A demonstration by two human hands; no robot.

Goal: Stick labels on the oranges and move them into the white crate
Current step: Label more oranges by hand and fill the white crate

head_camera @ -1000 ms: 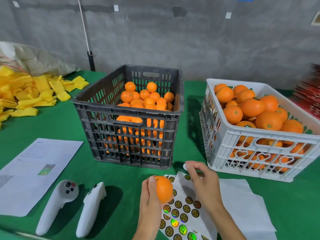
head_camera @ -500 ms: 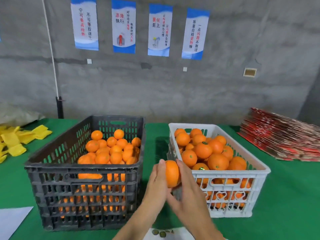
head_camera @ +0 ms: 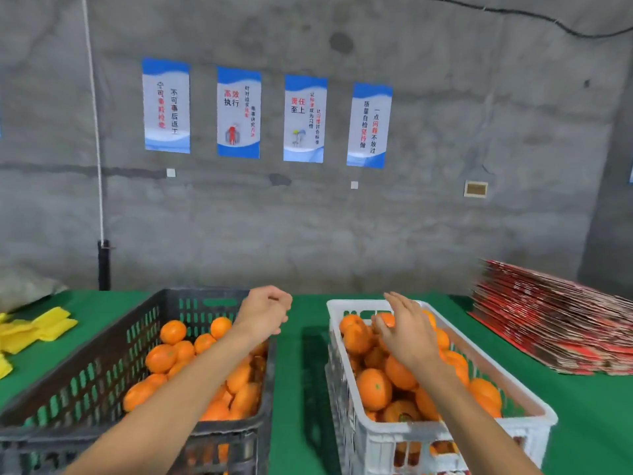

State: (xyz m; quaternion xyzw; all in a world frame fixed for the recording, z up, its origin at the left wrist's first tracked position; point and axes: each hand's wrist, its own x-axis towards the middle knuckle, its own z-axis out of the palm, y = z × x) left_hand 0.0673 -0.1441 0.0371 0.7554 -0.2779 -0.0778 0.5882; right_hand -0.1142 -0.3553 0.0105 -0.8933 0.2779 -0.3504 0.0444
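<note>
My right hand (head_camera: 407,330) hovers over the far end of the white crate (head_camera: 445,428) with its fingers spread. An orange (head_camera: 385,319) lies just left of its palm on top of the pile of oranges (head_camera: 373,389) there; whether the hand touches it I cannot tell. My left hand (head_camera: 263,311) is loosely curled with nothing in it, above the far right corner of the dark crate (head_camera: 233,433), which holds more oranges (head_camera: 171,354). The label sheet is out of view.
A green cloth (head_camera: 298,371) covers the table and shows in the gap between the two crates. A stack of flat red cartons (head_camera: 555,323) lies at the right. Yellow pieces (head_camera: 41,327) lie at the left. A black post (head_camera: 103,265) stands against the concrete wall.
Both hands held one orange between the crates; now the right hand is over the white crate with the orange by its palm, and the left hand has moved left over the dark crate, empty.
</note>
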